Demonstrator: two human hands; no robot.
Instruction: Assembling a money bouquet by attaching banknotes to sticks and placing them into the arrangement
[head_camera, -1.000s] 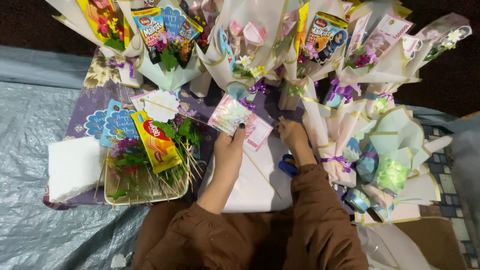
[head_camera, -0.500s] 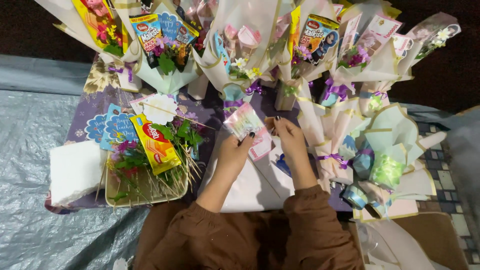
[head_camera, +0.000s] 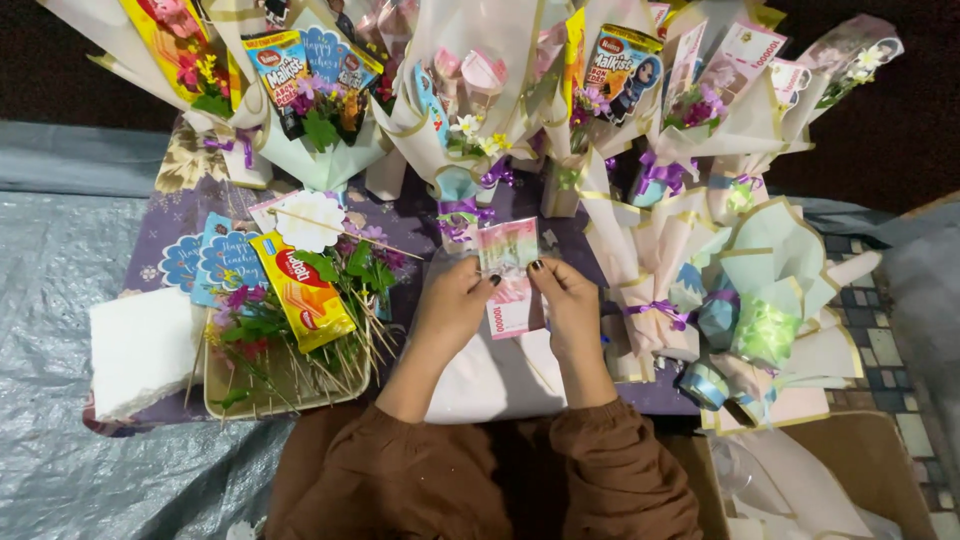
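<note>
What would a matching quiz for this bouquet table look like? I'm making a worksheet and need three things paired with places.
Things:
1. pink banknote
2. yellow snack packet
3. white foam block

Places:
A. on the table's left edge
B. on the tray of flower picks
C. held between left hand and right hand

Pairs: 1-C, 2-B, 3-A

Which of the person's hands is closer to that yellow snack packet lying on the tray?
Left. The left hand is just right of the yellow snack packet, while the right hand sits farther off; both hold a pink banknote.
</note>
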